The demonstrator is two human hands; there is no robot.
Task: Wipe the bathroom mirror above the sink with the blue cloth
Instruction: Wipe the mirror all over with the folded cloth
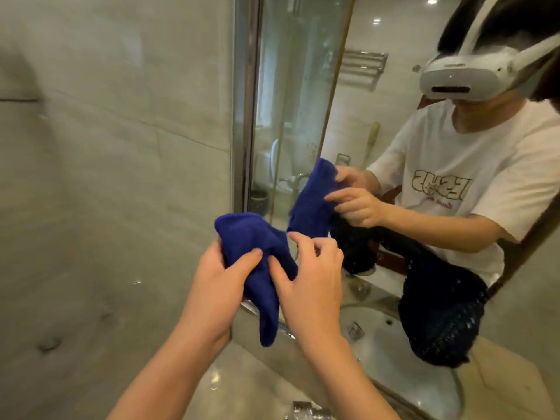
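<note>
While both hands hold it in front of the mirror, the blue cloth hangs lengthwise, tail down. Left hand grips it; right hand pinches it. Grey tiled wall left, sink counter below.

1. Left half of the frame: wall of large pale grey-beige tiles, with thin grout lines running diagonally.
2. Lower centre: glossy marble-look countertop showing bright light spots.
3. Lower right: white basin seen as a reflection, overflow hole visible.
4. Upper right, reflected: round ceiling spotlights, lit.
5. Upper centre-right, reflected: chrome towel rack on a pale wall.
6. Centre, reflected: glass shower partition in a metal frame.
</note>
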